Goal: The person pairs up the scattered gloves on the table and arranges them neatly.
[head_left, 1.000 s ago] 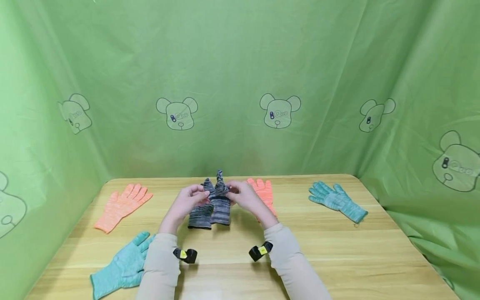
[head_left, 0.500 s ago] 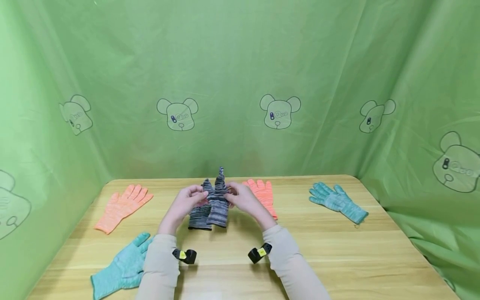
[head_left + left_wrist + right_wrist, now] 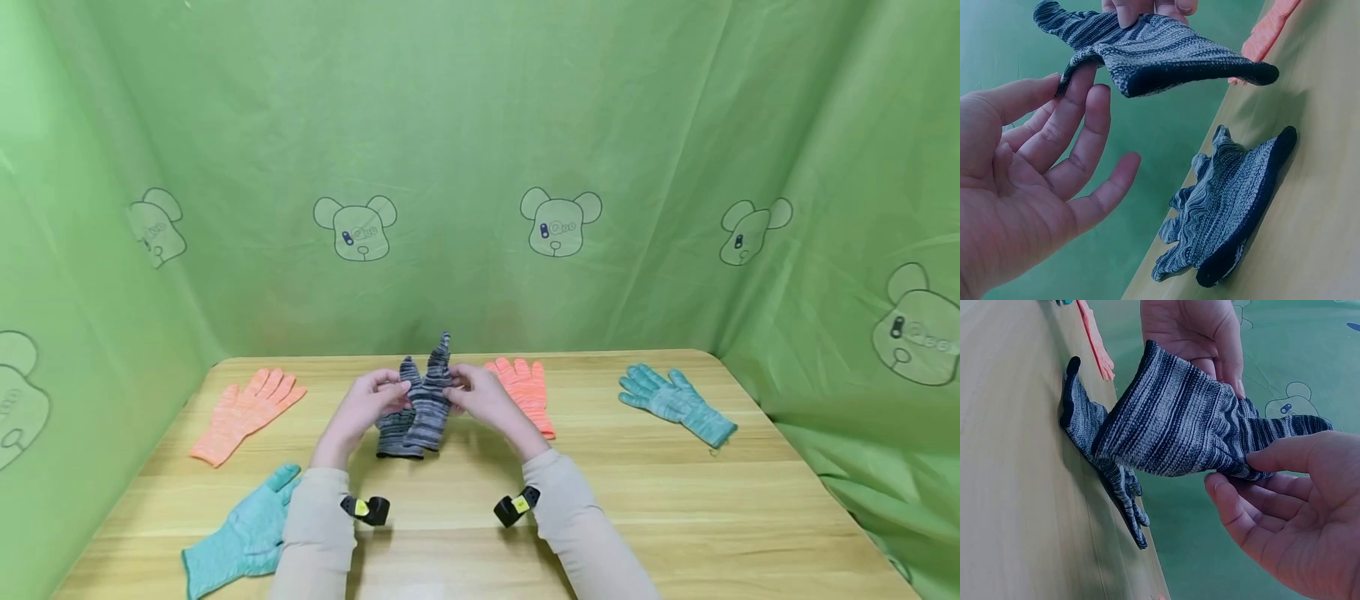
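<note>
Green curtain (image 3: pixel 465 108) with printed bear heads fills the upper frame and both sides. Wood counter (image 3: pixel 600 533) across the bottom. Pale sleeves (image 3: pixel 588 521) come up from bottom center. Near teal glove (image 3: pixel 240 533) flat at lower left, partly behind a sleeve; far teal glove (image 3: pixel 678 404) at right. Left coral glove (image 3: pixel 247 412) at left; right coral glove (image 3: pixel 527 392) just right of center, partly hidden by the right arm. Held glove (image 3: pixel 1172 419), gray-black striped, is at center, off the counter, cuff down, finger end up. Loose striped glove (image 3: pixel 1222 206) rests on the counter behind it, partly covered in the head view. Hands apart, both on the held glove: left hand (image 3: pixel 375 400) pinches its left edge thumb to forefinger, right hand (image 3: pixel 480 393) pinches its right side. Smallest: black wrist cams (image 3: pixel 378 511), yellow labels.
</note>
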Motion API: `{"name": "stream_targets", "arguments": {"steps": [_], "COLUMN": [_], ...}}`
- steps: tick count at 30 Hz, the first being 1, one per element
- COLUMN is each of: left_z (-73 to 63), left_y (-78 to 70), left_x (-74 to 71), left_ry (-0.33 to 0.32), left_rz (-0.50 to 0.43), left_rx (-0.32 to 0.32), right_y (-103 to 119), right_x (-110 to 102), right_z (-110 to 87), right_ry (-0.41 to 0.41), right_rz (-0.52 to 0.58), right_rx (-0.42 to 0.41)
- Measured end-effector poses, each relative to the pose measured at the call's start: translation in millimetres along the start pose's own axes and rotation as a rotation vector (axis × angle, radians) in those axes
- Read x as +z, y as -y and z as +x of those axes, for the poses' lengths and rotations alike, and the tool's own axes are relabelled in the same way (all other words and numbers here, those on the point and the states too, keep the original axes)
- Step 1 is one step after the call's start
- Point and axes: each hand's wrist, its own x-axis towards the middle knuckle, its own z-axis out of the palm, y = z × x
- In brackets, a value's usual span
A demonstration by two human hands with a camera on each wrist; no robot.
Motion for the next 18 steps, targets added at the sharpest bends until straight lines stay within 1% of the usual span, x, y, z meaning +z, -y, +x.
{"name": "stream_targets", "arguments": {"steps": [12,18], "left_z": [-0.7,-2.1], "left_y": [1.8,4.2], "left_x": [-6.5,-10.2], "left_ry": [-0.011,-0.016], "left_rz": [0.014,0.01], "left_rx": [-0.026,-0.027], "right_y": [-1.2,-3.8], "right_x": [2.2,4.5], "right_z": [0.9,1.6], "right_ry": [0.016,0.008], "right_rz": [-0.011,-0.03], "right_rx": [-0.02,-0.021]}}
